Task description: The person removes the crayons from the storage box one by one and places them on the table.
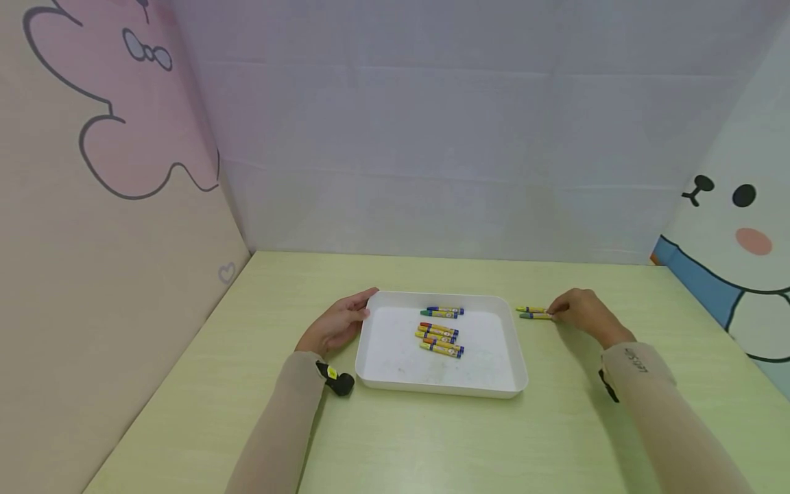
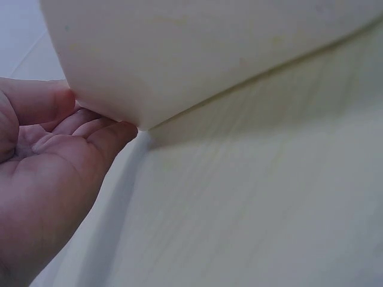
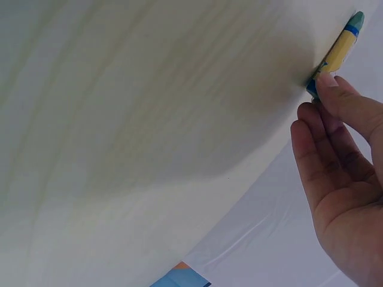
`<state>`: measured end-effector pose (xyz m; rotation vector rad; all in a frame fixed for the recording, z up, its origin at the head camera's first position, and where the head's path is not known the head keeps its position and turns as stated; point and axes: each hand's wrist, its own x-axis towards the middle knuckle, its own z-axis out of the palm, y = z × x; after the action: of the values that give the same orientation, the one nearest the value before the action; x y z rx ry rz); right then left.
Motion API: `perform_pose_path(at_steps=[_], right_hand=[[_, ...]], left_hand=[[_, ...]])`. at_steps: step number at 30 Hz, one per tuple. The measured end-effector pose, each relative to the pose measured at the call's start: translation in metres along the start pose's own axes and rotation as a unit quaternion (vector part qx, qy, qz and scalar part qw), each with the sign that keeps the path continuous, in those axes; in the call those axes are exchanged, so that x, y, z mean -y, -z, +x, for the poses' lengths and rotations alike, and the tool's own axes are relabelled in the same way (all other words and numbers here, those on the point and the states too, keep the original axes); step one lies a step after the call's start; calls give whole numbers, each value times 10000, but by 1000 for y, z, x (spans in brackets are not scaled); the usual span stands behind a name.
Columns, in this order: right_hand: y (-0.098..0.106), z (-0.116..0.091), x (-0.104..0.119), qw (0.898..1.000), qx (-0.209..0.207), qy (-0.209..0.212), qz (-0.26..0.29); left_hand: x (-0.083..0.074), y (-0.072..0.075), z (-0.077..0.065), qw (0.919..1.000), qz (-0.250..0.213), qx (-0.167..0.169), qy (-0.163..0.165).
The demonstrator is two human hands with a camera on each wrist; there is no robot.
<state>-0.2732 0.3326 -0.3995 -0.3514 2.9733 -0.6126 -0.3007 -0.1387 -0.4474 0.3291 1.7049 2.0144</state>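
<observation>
A white tray (image 1: 389,367) lies on the table with several crayons (image 1: 438,336) inside, gathered in small groups. At the tray's left side, my left hand (image 1: 338,324) holds the wall near the far corner; in the left wrist view, thumb and fingers meet the tray's edge (image 2: 179,60). To the right of the tray, my right hand (image 1: 586,315) pinches the blunt end of a dark green crayon (image 3: 341,51) between thumb and fingers. Its tip points left. A yellow-green crayon (image 1: 529,309) lies right beside it, its right end partly hidden by the fingers.
The pale wooden table (image 1: 432,446) runs back to a white sheeted wall (image 1: 432,137). Side panels with cartoon drawings stand at left (image 1: 123,274) and right (image 1: 728,219). A raised rim surrounds the tray.
</observation>
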Motion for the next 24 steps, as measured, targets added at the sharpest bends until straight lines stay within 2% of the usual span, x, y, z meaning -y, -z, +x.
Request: perform_pose_path(at_steps=[8, 16, 24], right_hand=[[-1, -1, 1, 10000, -31, 1, 4], [-2, 0, 0, 10000, -67, -11, 30], [-2, -1, 0, 10000, -54, -45, 67]], left_hand=[[1, 0, 1, 10000, 18, -4, 6], [0, 1, -1, 9999, -60, 135, -50], [0, 1, -1, 9999, 65, 118, -48]])
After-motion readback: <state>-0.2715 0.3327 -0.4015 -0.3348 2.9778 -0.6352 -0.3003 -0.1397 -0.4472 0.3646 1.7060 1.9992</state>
